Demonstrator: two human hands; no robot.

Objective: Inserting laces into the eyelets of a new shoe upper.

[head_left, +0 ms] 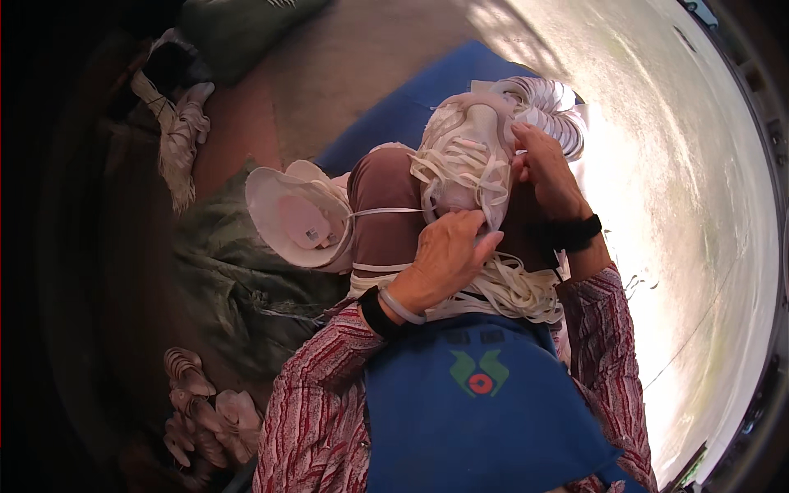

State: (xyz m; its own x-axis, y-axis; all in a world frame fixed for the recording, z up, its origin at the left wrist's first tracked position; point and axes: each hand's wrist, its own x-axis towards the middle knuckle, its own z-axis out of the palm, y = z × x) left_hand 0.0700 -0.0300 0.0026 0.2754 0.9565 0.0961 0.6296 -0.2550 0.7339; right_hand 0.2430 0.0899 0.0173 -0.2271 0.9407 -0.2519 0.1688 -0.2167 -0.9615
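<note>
A white shoe upper (475,135) with cream laces threaded across its front lies over my lap. My left hand (444,255) is closed at its near end, thumb and fingers pinching the edge; whether a lace is also between them is hidden. On the upper's right side, my right hand (549,168) has its fingers curled onto the edge. A thin white lace (386,211) stretches left from the upper across my brown-clad leg. Below my hands, a bundle of loose cream laces (522,289) rests on my lap.
A curved stack of white shoe uppers (555,111) sits beyond the right hand, near a blue mat (411,103). To the left stands a white container (267,218) with pale pieces inside. More pale uppers (218,419) lie lower left, and a lace bundle (182,135) hangs upper left.
</note>
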